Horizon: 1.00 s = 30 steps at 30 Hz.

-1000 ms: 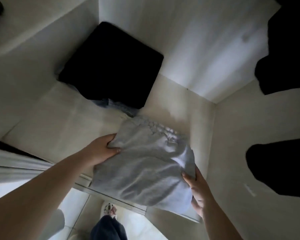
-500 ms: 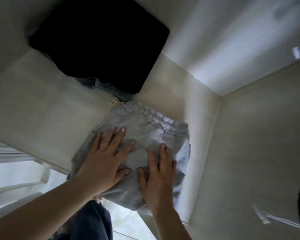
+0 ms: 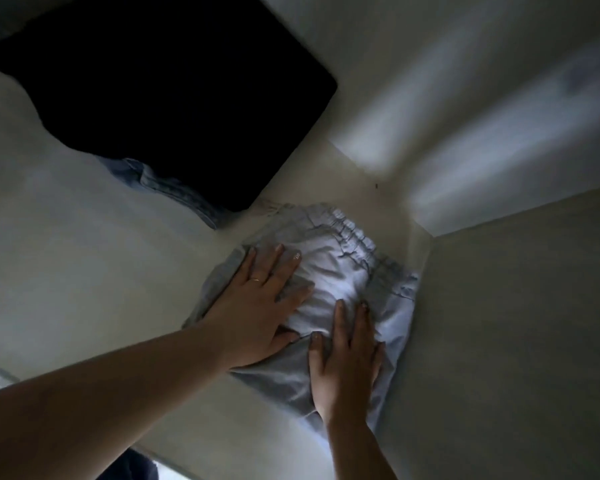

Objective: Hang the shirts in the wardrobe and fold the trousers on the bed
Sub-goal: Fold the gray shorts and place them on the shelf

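Folded light grey trousers [image 3: 333,261] with an elastic waistband lie on the pale wardrobe shelf [image 3: 84,271], close to the right inner wall. My left hand [image 3: 257,306], with a ring on one finger, presses flat on their left half, fingers straight and spread. My right hand [image 3: 347,362] lies flat on the lower right part, fingers straight and pointing toward the back. Neither hand grips the cloth.
A folded black garment [image 3: 174,98] sits at the back left of the shelf on top of folded blue denim [image 3: 174,188], just beside the grey trousers. The wardrobe's right side wall [image 3: 516,341] and back wall [image 3: 465,98] close in the corner. The shelf's front edge runs below my arms.
A second ago both hands held the grey trousers by their sides above the shelf edge. They set them down, and now both palms press flat while the trousers lie deeper in the corner.
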Available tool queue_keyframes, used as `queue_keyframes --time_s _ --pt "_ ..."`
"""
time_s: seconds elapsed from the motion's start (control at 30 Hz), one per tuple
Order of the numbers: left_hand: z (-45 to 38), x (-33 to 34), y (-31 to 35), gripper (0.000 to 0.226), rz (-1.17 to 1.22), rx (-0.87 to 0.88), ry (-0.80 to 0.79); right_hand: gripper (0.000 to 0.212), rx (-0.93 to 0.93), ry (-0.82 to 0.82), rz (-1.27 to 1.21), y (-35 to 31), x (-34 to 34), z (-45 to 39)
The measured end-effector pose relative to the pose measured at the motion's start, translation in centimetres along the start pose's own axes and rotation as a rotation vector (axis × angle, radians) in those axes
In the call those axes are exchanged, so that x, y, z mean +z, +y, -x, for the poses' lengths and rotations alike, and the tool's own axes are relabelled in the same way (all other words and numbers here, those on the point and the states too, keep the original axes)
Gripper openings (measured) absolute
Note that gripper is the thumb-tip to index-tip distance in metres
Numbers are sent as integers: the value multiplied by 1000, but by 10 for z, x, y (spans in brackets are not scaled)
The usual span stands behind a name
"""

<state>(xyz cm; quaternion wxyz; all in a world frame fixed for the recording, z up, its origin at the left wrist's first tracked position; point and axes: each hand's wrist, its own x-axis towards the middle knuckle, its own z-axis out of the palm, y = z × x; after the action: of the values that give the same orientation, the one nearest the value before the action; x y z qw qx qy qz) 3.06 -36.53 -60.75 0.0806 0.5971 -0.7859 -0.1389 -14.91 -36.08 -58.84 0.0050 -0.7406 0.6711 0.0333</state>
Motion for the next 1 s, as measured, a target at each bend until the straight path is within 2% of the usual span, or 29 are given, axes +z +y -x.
queue_keyframes --time_s 0.37,0.8,1.0 --pt "-87 3 8 75 -2 -29 35 67 -20 59 14 41 6 -77" --pt "-151 0 -6 74 -7 -15 68 74 -21 55 1 52 5 -141" --pt "-152 -14 -5 72 42 -32 5 58 7 -23 49 50 -2 -144"
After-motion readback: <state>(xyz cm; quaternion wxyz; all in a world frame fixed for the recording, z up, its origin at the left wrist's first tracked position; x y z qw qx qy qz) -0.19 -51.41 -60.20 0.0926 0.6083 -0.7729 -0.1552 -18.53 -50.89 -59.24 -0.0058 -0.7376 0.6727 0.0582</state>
